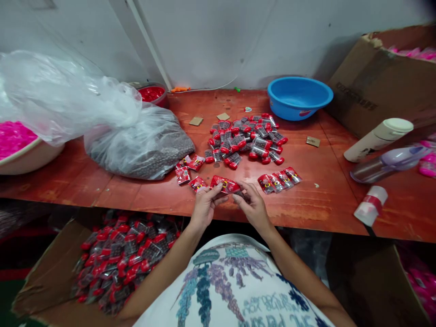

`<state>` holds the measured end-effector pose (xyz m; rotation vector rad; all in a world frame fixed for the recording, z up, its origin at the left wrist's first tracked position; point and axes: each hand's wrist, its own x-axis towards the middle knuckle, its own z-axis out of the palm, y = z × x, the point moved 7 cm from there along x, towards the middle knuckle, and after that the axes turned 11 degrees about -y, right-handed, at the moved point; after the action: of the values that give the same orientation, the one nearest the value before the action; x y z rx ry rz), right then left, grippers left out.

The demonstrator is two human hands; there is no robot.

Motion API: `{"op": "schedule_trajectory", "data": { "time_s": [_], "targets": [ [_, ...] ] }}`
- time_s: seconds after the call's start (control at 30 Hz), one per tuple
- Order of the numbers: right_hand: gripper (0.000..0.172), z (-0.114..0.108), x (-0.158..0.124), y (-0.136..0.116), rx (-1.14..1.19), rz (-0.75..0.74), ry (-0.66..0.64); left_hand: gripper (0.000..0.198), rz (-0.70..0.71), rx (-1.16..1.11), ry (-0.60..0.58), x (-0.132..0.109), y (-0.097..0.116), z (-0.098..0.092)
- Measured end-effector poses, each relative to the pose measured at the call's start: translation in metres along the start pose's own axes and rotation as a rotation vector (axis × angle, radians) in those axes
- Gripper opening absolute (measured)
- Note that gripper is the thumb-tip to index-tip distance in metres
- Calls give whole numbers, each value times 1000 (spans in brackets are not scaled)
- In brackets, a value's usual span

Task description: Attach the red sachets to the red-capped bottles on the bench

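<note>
Red packet [226, 184] between left grip [204, 206], right grip [254, 206].

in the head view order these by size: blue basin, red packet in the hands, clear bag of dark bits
Largest to smallest:
1. clear bag
2. blue basin
3. red packet, partly covered

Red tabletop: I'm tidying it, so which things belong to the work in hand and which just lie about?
Likely belong:
- red packet in left hand and right hand
- other red packets
- red-capped containers

Likely just lying about:
- white flask
- lilac-topped bottle
- orange object
</note>
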<state>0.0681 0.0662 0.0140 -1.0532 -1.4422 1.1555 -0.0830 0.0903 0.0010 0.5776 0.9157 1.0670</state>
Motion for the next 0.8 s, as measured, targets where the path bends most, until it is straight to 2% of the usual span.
{"op": "schedule_trajectory", "data": {
  "time_s": [0.27,0.5,0.67,0.8],
  "targets": [
    [38,11,-5,8,217,114,-64,24,66,25,-30,-1,7,6],
    [52,12,-5,13,406,185,4,23,103,15,-18,-3,6,7],
    [43,12,-5,18,460,238,28,23,149,33,-48,-3,5,9],
    [40,11,-5,20,456,227,69,30,156,116,-86,-6,5,14]
  ]
}}
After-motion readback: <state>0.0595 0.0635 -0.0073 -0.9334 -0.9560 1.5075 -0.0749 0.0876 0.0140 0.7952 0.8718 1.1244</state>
